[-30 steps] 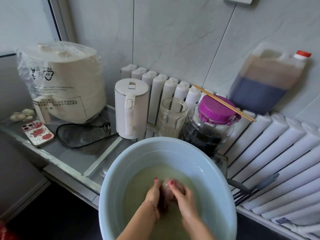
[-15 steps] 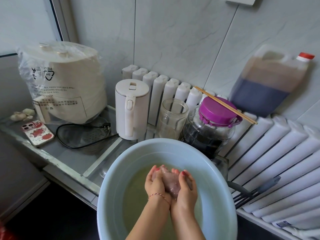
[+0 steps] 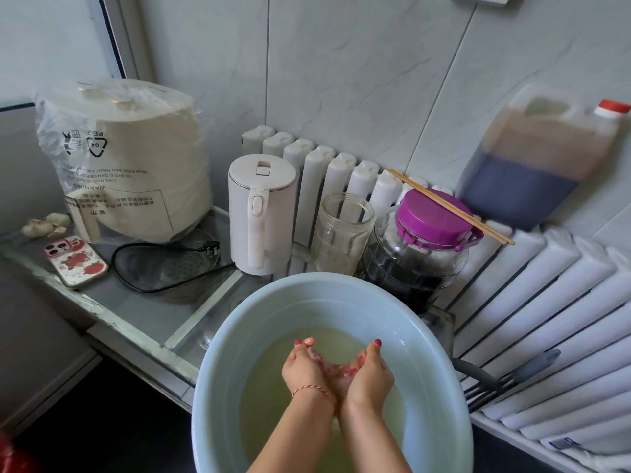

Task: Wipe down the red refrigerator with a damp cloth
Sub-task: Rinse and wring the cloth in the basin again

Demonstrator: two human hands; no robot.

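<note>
Lower centre: left hand and right hand, grips clamped together on the cloth, wring it above the basin.

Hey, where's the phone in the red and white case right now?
In the head view, the phone in the red and white case lies flat at the far left of the glass-topped counter, beside the garlic bulbs and the coiled black power cord.
</note>
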